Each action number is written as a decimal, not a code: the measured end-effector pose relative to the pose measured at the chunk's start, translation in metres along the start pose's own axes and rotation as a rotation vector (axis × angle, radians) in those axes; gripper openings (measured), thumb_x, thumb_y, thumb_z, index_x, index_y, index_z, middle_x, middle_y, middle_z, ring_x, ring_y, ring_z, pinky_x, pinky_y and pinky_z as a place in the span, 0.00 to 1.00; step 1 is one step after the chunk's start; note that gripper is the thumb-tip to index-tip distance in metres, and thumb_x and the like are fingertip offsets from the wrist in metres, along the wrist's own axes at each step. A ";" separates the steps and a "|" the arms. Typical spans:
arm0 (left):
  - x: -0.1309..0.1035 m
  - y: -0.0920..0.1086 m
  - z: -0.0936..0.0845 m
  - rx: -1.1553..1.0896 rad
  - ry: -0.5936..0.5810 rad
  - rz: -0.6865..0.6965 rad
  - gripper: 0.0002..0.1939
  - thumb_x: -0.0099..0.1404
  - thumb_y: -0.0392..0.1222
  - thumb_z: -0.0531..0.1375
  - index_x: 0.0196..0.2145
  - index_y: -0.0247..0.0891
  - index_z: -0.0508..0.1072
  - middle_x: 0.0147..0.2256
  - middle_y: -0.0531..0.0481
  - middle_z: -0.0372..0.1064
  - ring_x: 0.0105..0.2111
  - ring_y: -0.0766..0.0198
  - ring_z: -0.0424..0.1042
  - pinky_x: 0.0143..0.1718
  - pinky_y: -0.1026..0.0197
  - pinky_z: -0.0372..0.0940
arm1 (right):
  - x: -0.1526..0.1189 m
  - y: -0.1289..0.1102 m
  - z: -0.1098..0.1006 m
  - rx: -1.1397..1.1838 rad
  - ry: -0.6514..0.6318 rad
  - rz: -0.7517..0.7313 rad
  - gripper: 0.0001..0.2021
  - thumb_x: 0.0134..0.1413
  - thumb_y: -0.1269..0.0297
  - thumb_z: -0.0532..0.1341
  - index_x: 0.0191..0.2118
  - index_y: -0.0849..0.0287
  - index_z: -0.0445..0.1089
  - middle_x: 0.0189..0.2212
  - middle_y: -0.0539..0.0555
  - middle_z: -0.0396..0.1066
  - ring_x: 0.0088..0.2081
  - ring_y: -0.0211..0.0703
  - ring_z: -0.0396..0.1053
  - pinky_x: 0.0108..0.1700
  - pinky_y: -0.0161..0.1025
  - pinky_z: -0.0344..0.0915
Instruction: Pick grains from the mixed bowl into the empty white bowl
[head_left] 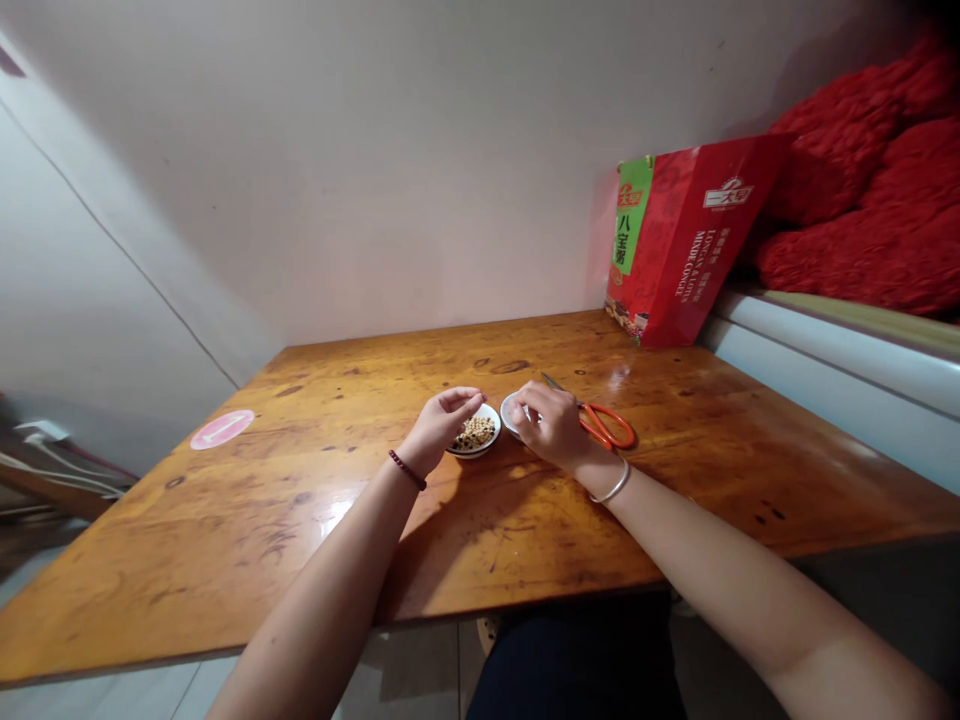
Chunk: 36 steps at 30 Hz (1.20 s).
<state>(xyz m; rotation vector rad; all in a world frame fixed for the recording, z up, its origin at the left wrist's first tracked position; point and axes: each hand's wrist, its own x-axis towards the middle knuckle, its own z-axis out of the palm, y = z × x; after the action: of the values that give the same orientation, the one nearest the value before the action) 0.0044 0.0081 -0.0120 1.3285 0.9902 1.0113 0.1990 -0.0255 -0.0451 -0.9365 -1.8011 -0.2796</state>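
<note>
A white bowl (475, 434) of pale and dark beans or grains stands on the wooden table. Over its left edge is my left hand (444, 420), thumb and forefinger pinched together on something too small to make out. A second white bowl (510, 416) stands just to the right, partly hidden behind my right hand (549, 420). The fingers of that hand are curled together above the bowl, and what they hold, if anything, is hidden. Orange-handled scissors (616, 428) lie right beside my right hand, blades pointing away.
At the back right of the table (300, 540) stands a red and green carton (679, 245). Red fabric (862, 200) lies on a white surface beyond it. A round pink sticker (223, 429) is at the left, and a wall rises behind.
</note>
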 end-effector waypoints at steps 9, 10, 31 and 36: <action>-0.001 0.002 0.001 -0.015 -0.004 -0.004 0.31 0.39 0.60 0.77 0.33 0.35 0.76 0.27 0.55 0.71 0.19 0.77 0.56 0.20 0.68 0.48 | -0.001 0.001 -0.001 -0.001 0.027 -0.017 0.13 0.67 0.63 0.54 0.29 0.55 0.67 0.25 0.50 0.67 0.28 0.38 0.63 0.34 0.38 0.58; -0.001 0.002 0.001 -0.018 -0.001 -0.003 0.31 0.39 0.60 0.77 0.33 0.35 0.76 0.27 0.54 0.71 0.20 0.77 0.57 0.20 0.68 0.49 | -0.001 0.001 -0.001 -0.001 0.028 -0.017 0.14 0.67 0.63 0.54 0.28 0.55 0.67 0.24 0.50 0.67 0.27 0.38 0.63 0.34 0.38 0.58; -0.002 0.004 0.002 -0.023 -0.018 -0.011 0.30 0.39 0.60 0.77 0.32 0.36 0.75 0.24 0.57 0.68 0.18 0.77 0.54 0.19 0.67 0.45 | 0.001 -0.001 -0.004 -0.040 0.015 -0.031 0.14 0.67 0.63 0.54 0.28 0.55 0.67 0.24 0.50 0.67 0.26 0.37 0.62 0.34 0.38 0.57; -0.002 0.005 0.003 -0.043 -0.012 0.003 0.30 0.38 0.58 0.78 0.32 0.36 0.75 0.25 0.57 0.69 0.20 0.76 0.57 0.20 0.67 0.49 | 0.002 -0.001 -0.004 -0.039 0.009 -0.029 0.14 0.67 0.63 0.54 0.28 0.56 0.68 0.24 0.50 0.69 0.26 0.37 0.63 0.34 0.37 0.58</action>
<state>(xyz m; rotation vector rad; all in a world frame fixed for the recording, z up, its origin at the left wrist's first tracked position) 0.0064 0.0051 -0.0071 1.2993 0.9525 1.0214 0.2010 -0.0279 -0.0417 -0.9353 -1.8082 -0.3383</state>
